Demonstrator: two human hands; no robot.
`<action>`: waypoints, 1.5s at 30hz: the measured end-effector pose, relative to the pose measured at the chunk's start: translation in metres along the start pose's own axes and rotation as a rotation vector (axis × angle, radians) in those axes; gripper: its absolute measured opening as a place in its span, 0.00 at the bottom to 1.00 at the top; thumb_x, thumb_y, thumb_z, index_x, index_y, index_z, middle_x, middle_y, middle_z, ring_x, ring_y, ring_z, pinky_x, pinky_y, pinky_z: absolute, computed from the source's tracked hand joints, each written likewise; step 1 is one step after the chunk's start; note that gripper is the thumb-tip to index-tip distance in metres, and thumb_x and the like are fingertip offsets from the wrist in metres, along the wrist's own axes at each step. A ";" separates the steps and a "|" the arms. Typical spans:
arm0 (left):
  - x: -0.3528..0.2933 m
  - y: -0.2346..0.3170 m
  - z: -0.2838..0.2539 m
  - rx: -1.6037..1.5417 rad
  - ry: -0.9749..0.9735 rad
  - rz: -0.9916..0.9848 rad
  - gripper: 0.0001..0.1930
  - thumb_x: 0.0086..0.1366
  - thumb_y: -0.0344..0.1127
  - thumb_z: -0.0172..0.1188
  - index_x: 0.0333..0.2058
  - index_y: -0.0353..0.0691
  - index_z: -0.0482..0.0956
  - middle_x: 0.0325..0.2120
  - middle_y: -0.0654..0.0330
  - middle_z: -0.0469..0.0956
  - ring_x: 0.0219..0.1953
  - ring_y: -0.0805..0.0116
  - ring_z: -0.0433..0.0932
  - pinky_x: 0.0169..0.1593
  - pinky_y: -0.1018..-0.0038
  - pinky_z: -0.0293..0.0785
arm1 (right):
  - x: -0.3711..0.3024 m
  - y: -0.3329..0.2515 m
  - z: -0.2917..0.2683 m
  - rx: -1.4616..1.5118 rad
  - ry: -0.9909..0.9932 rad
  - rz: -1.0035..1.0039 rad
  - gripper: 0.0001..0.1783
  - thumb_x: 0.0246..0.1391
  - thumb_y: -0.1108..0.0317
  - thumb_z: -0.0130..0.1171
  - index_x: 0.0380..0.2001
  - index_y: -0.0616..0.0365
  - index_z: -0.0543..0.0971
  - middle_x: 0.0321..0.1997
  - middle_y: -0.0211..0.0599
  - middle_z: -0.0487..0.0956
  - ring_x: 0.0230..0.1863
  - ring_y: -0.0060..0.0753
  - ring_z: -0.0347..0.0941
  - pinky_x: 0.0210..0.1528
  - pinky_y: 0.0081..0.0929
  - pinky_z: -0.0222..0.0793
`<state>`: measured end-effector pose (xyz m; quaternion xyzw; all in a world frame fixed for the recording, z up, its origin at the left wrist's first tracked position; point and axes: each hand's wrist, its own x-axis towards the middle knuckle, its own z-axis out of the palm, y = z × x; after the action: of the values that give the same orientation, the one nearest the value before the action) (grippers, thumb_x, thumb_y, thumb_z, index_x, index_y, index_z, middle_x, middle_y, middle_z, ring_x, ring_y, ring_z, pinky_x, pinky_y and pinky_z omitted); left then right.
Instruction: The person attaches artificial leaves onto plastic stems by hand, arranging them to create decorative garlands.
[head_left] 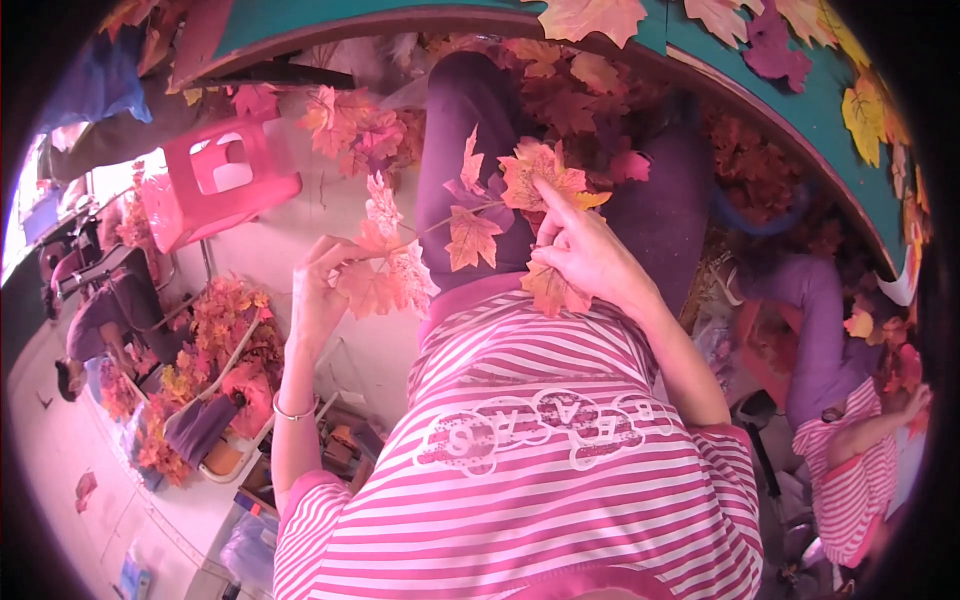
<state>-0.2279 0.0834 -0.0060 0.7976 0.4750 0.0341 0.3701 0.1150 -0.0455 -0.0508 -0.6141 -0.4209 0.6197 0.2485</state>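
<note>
A spray of artificial maple leaves (472, 238), orange and yellow on a thin stem, stretches across my lap between my two hands. My left hand (325, 280), with a bracelet on its wrist, is closed in a pinch at the spray's left end, among pale orange leaves (408, 280). At the other end, my right hand (592, 248) has its index finger extended against an orange leaf (540, 178). Its other fingers are curled round the spray, and another leaf (556, 290) hangs below them. Exactly what those curled fingers pinch is partly hidden.
A green-topped table (380, 18) with loose leaves curves across the front and right. A pink plastic stool (220, 185) stands at left, near heaped leaf sprays (225, 340). More leaves lie under the table. Another person in a striped shirt (855, 480) sits at right.
</note>
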 end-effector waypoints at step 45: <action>0.072 0.095 0.065 0.136 -0.408 0.563 0.16 0.61 0.25 0.61 0.49 0.39 0.83 0.38 0.56 0.79 0.40 0.55 0.78 0.44 0.66 0.76 | -0.025 0.001 0.031 -0.571 -0.115 -0.443 0.35 0.52 0.78 0.54 0.65 0.45 0.73 0.45 0.49 0.75 0.42 0.52 0.78 0.42 0.43 0.76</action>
<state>-0.0922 0.0774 -0.0158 0.9106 0.1539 -0.0569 0.3794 0.0879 -0.0733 -0.0411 -0.5171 -0.7129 0.4418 0.1712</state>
